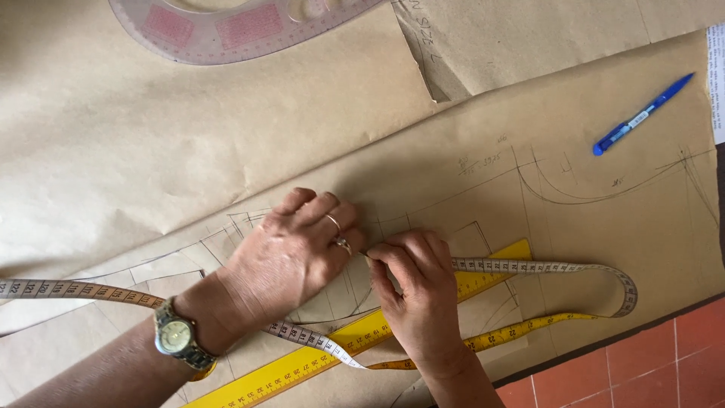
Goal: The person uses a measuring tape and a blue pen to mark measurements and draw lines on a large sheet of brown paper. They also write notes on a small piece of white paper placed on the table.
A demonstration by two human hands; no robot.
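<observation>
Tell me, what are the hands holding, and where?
The right hand pinches something thin at its fingertips, too small to identify. The left hand presses flat on the brown paper, holding nothing.

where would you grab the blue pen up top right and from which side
Pinch the blue pen at mid-barrel, coming straight down from above. It lies flat and slanted on the brown paper, clear of other things, so fingers should close across its narrow width rather than along it.

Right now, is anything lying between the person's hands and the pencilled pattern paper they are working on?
Nothing visible does. The left hand lies flat on the brown pattern paper, and the right hand pinches the tape measure against it above the yellow ruler.
</observation>
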